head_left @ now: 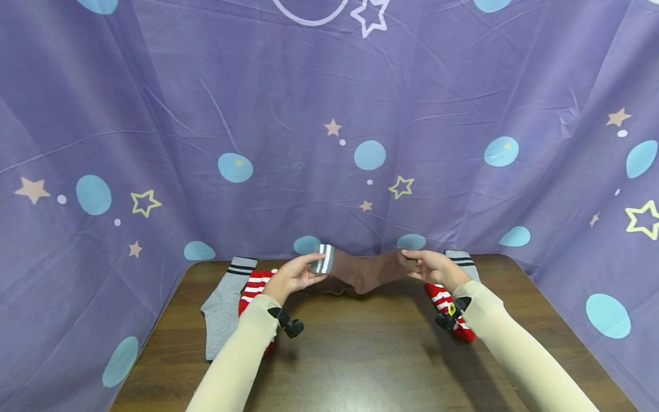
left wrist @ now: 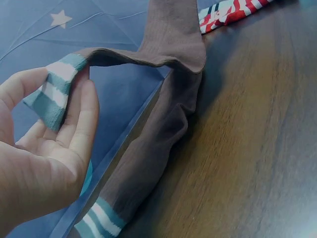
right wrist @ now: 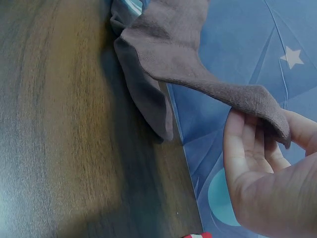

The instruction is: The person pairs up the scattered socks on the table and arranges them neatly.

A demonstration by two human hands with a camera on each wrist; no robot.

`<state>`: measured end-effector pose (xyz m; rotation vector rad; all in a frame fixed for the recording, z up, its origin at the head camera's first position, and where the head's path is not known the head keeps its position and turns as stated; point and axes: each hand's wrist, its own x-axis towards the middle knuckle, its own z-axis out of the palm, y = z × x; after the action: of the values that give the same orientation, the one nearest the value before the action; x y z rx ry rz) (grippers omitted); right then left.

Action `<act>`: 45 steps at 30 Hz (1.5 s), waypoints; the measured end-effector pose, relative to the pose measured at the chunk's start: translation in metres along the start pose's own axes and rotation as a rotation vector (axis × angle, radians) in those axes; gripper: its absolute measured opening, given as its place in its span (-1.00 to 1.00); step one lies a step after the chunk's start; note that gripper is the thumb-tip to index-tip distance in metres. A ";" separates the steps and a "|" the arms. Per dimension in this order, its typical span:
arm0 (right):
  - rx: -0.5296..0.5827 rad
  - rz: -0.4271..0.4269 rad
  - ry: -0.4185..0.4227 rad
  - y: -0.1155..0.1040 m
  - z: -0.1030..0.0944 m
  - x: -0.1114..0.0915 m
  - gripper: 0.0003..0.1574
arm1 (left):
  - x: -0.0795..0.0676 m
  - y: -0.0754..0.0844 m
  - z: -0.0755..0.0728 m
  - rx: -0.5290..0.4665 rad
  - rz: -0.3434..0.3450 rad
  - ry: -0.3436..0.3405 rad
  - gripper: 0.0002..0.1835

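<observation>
A brown sock (head_left: 365, 273) with a blue-grey and white striped cuff is stretched sideways above the back of the table. My left hand (head_left: 296, 276) pinches its cuff between thumb and fingers. At the other end, my right hand (head_left: 436, 269) pinches the toe. The sock's middle sags slightly between both hands. Beneath it, a second brown sock (left wrist: 153, 144) with the same striped cuff lies along the table's back edge, mostly hidden in the head view.
On the left of the wooden table (head_left: 355, 355) lie a grey sock (head_left: 222, 312) with black stripes and a red-and-white striped sock (head_left: 253, 286). Another grey sock (head_left: 461, 257) and red-and-white sock (head_left: 443, 297) lie right, partly covered by my arm. A purple curtain (head_left: 309, 103) surrounds the table.
</observation>
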<state>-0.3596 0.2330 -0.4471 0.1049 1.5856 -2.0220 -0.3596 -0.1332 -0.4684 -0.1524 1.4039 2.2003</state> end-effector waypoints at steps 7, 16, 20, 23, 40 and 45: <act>0.020 -0.003 -0.011 -0.002 -0.005 -0.003 -0.72 | -0.004 0.005 -0.006 0.048 0.001 0.019 -0.76; 0.008 0.008 -0.016 -0.004 -0.008 -0.005 -0.70 | -0.005 0.006 -0.019 0.091 0.010 0.011 -0.77; -0.006 0.011 -0.010 -0.004 -0.007 -0.005 -0.73 | -0.009 0.006 -0.025 0.147 0.010 0.003 -0.72; -0.015 0.013 -0.022 -0.003 -0.005 -0.004 -0.69 | -0.012 0.006 -0.029 0.181 0.005 0.014 -0.59; -0.072 0.034 -0.035 -0.004 -0.001 0.001 -0.83 | -0.020 0.008 -0.044 0.207 -0.011 0.016 -0.79; -0.094 0.035 -0.054 -0.006 0.000 0.001 -0.81 | -0.021 0.008 -0.047 0.219 -0.011 0.024 -0.78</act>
<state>-0.3637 0.2334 -0.4419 0.0414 1.6305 -1.9044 -0.3538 -0.1847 -0.4754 -0.1084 1.6407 2.0251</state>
